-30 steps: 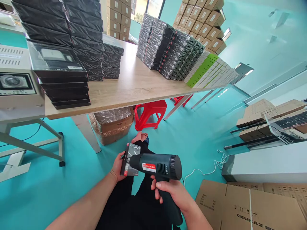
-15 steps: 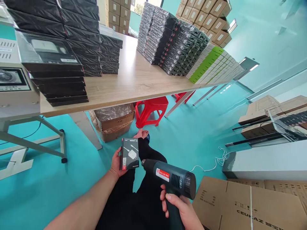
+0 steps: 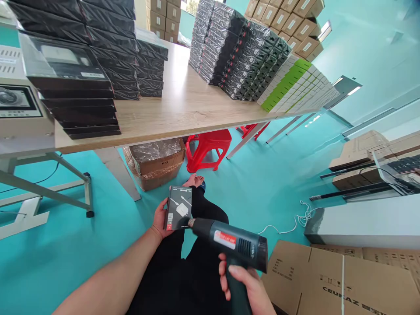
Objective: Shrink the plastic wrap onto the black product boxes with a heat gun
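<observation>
Right hand [image 3: 241, 280] grips heat gun [image 3: 234, 240] | left hand [image 3: 160, 219] holds flat box [image 3: 179, 205] above black-clad legs [image 3: 170, 280], metal nozzle [image 3: 191, 222] near its lower right corner | smooth teal floor [image 3: 265, 188] gives room rightward | straight-edged wood-grain table [image 3: 177, 109] beyond, apart from box | film-wrapped stacks [image 3: 216, 48] on top

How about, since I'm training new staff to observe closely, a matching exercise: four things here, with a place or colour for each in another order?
Things:
1. heat gun
2. small printed box
3. carton under the table
4. nearer stool

Places and colours:
A. in the left hand
B. bright red
C. in the right hand
D. brown, marked K13

Right pairs: 1-C, 2-A, 3-D, 4-B.
</observation>
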A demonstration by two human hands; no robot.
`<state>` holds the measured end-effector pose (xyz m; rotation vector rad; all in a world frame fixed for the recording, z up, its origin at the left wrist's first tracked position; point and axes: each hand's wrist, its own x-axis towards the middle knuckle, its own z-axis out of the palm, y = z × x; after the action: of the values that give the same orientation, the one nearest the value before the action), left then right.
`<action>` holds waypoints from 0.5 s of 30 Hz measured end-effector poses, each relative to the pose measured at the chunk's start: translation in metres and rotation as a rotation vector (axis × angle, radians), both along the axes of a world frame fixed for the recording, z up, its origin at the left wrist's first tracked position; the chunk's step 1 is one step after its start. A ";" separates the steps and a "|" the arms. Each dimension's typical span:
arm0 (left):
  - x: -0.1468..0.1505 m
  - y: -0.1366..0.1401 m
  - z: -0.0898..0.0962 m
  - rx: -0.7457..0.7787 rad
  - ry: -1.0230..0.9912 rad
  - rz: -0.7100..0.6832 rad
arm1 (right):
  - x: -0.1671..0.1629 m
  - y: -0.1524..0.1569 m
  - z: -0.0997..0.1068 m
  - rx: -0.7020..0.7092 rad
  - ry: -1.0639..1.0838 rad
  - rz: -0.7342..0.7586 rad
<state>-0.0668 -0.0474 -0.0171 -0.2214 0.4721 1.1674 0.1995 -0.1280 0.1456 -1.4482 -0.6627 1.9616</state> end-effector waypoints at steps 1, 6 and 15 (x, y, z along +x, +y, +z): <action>0.001 0.000 0.002 0.000 -0.004 -0.018 | 0.000 0.005 -0.001 -0.012 0.031 -0.095; 0.005 -0.002 0.009 0.017 -0.035 -0.138 | 0.007 0.027 -0.003 -0.095 0.277 -0.301; 0.010 -0.001 0.015 -0.020 -0.025 -0.253 | 0.010 0.035 -0.004 -0.104 0.318 -0.294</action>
<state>-0.0568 -0.0486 -0.0020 -0.1878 0.4751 0.9122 0.2095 -0.0935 0.1420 -1.1771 -0.1971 1.9517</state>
